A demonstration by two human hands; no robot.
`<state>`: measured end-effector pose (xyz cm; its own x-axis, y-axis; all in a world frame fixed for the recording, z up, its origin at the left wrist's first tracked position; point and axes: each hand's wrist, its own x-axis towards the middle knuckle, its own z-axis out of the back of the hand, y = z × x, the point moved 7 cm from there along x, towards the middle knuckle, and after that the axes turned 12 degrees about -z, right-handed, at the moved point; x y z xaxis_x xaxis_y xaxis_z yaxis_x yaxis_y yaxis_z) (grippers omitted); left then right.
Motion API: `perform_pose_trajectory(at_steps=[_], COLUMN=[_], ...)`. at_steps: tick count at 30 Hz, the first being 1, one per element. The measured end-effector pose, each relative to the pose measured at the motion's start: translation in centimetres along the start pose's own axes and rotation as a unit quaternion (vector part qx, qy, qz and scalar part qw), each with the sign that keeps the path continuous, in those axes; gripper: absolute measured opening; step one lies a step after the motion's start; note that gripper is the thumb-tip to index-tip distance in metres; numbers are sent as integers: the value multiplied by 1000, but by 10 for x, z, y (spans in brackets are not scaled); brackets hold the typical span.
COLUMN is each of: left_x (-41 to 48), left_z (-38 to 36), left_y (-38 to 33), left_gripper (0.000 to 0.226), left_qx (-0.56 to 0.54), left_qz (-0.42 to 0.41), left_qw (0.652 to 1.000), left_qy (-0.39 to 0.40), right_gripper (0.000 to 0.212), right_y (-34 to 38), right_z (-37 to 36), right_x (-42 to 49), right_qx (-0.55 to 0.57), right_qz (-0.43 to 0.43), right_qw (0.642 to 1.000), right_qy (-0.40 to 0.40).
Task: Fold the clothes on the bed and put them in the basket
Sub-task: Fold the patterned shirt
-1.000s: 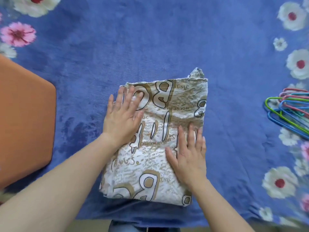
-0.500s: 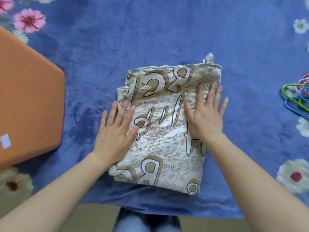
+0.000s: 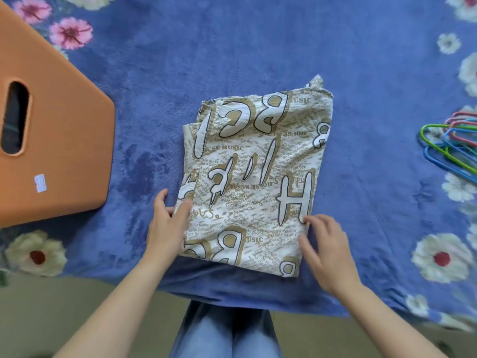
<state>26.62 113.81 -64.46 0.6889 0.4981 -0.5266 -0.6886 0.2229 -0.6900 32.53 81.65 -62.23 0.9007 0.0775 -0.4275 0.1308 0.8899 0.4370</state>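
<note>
At the bottom centre of the frame the person's legs stand against the near edge of the bed (image 3: 232, 47). Just above them, the left hand (image 3: 167, 226) lies at the left edge of the folded garment (image 3: 253, 182): its fingers are fairly straight, its thumb rests on the cloth, and nothing is gripped. The right hand (image 3: 327, 251) is at the right edge with its fingers loosely curved and apart. Its fingertips and thumb touch the fabric, and no closed grip is visible. The garment lies flat at frame centre on the bed as a compact rectangle, so folding of this item appears complete (one corner protrudes at the upper right). Remaining step, as judged: lift it and transfer it to the orange basket (image 3: 59, 151) at the left of the frame, well apart from the garment. Coloured hangers (image 3: 454, 146) lie at the right edge. No other unfolded clothing is in view.
</note>
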Motion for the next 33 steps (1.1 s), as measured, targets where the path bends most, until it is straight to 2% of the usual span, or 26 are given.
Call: perform_pose_trajectory(at_steps=[2, 4, 5, 9, 12, 14, 16, 17, 19, 20, 21, 22, 24, 25, 27, 28, 29, 30, 33], left_x=[7, 10, 9, 0, -19, -36, -51, -55, -52, -48, -47, -46, -44, -43, -42, -39, -35, -30, -11], left_z=[1, 1, 0, -2, -8, -16, -22, -22, -11, -3, 0, 0, -10, -17, -27, -32, -36, -42, -54], left_y=[-4, -10, -11, -9, -10, -6, 1, 3, 0, -7, -17, -29, -38, -37, -31, -31, -32, -36, -38], left_gripper=[82, 76, 76, 71, 52, 49, 52, 56, 60, 59, 61, 69, 88, 91, 88, 86, 84, 83, 76], left_qx=[-22, -47, -55, -92, -111, -99, -86, -56, 101, 200, 287, 360, 469, 516, 577, 596, 604, 606, 595], left_qz=[9, 12, 11, 10, 20, 37, 44, 24, -95, -183, -274, -346, -455, -496, -552, -565, -574, -574, -554], left_qw=[1000, 999, 998, 995, 991, 989, 986, 989, 986, 961, 918, 866, 751, 685, 565, 520, 493, 484, 496], left_qy=[11, 18, 27, 45, 65, 101, 134, 135, 96, 55, 23, 19, 91, 134, 209, 234, 250, 264, 304], right_gripper=[27, 37, 37, 12, 13, 17, 13, 14, 12, 11, 20, 33, 60, 69, 76, 76, 76, 76, 75], right_y=[-10, -9, -6, -2, -13, -26, -41, -50, -61, -61, -56, -48, -37, -34, -31, -27, -24, -19, -12], right_z=[2, -4, -7, -16, -9, -4, 4, 9, 23, 31, 37, 39, 31, 24, 14, 10, 6, 4, 0], right_x=[18, 30, 33, 32, 23, 14, 6, 6, 9, 13, 15, 14, 4, 0, -2, 0, 2, 6, 17], right_qx=[129, 206, 223, 297, 371, 385, 343, 304, 154, 45, -65, -155, -280, -329, -376, -385, -388, -395, -388], right_qz=[-162, -244, -256, -284, -302, -324, -334, -325, -252, -173, -70, 47, 244, 310, 377, 389, 391, 384, 376], right_qw=[977, 944, 935, 898, 852, 825, 838, 862, 941, 978, 994, 987, 928, 892, 846, 837, 834, 834, 838], right_qy=[50, 89, 100, 155, 213, 258, 263, 242, 167, 111, 53, 6, -9, -2, 16, 23, 28, 38, 77])
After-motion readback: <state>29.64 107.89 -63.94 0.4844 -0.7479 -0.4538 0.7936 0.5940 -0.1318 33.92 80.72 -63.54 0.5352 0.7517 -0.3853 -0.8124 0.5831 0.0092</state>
